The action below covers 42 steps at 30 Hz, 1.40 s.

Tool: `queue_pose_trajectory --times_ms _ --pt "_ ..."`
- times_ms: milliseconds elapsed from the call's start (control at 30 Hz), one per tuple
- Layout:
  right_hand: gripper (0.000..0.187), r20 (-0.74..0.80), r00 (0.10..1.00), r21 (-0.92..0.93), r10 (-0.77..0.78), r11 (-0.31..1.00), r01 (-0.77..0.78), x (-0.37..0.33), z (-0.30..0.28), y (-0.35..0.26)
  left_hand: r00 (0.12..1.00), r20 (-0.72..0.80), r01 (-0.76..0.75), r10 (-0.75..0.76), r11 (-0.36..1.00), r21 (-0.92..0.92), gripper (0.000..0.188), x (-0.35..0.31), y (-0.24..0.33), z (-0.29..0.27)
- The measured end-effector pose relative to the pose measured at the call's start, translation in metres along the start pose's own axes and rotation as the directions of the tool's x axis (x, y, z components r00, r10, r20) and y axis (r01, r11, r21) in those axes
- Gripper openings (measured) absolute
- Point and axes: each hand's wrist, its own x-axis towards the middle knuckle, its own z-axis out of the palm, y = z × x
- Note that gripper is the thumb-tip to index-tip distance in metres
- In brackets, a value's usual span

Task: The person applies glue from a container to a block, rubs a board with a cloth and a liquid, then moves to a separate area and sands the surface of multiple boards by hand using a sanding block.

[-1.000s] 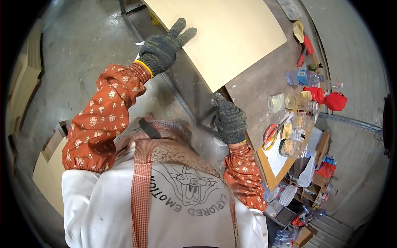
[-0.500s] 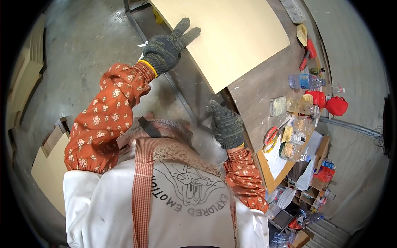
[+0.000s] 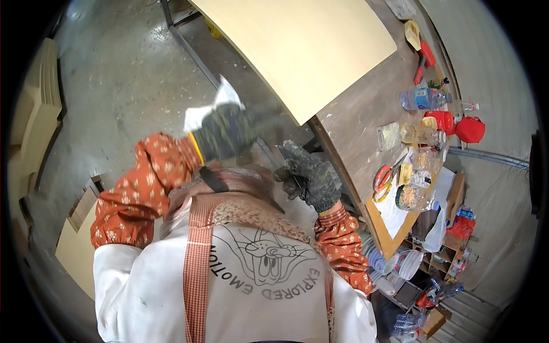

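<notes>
- While the left hand [image 3: 229, 130] in its dark knit glove hangs blurred above the grey floor [image 3: 126, 86], a white scrap [image 3: 213, 108] shows at its far side; whether the fingers are spread or pinching that scrap, I cannot tell through the blur.
- The right hand [image 3: 311, 177], gloved the same way, sits close to the chest with its fingers curled in around something small and dark; what it is stays too small to make out.
- That hand is just beside the near edge of the brown counter [image 3: 366, 131].
- A large pale board [image 3: 297, 46] lies flat on the counter, its near corner reaching out over the edge, near both hands but touching neither.
- Both forearms wear orange flowered sleeves [image 3: 143, 188] over a white apron.
- Farther right along the counter stand a clear water bottle [image 3: 423, 98], a red cap-like thing [image 3: 470, 129] and red-handled pliers [image 3: 382, 177], well apart from the hands.
- More pale boards [image 3: 37, 108] are stacked on the floor at the left.
</notes>
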Motion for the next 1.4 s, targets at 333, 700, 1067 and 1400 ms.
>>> queue_pose_trajectory --times_ms 333,700,1067,1400 --pt "0.032 -0.013 0.998 0.321 -0.066 0.945 0.067 -0.009 0.025 -0.047 0.962 0.052 0.272 -0.268 0.918 -0.289 0.033 -0.007 0.056 -0.019" --pt "0.057 -0.2 0.722 -0.824 -0.662 0.513 0.242 -0.009 0.044 0.01 0.955 -0.113 -0.008 -0.274 0.36 -0.933 0.029 0.009 0.067 -0.005" --pt "0.027 -0.301 0.89 -0.676 -0.342 0.735 0.054 0.017 -0.007 -0.012 0.873 -0.2 0.312 -0.445 0.824 -0.473 0.039 0.02 -0.053 -0.006" --pt "0.024 -0.18 0.911 -0.813 -0.371 0.577 0.075 0.026 -0.015 -0.035 0.72 0.287 0.68 -0.632 0.561 -0.472 0.076 0.047 -0.059 -0.009"
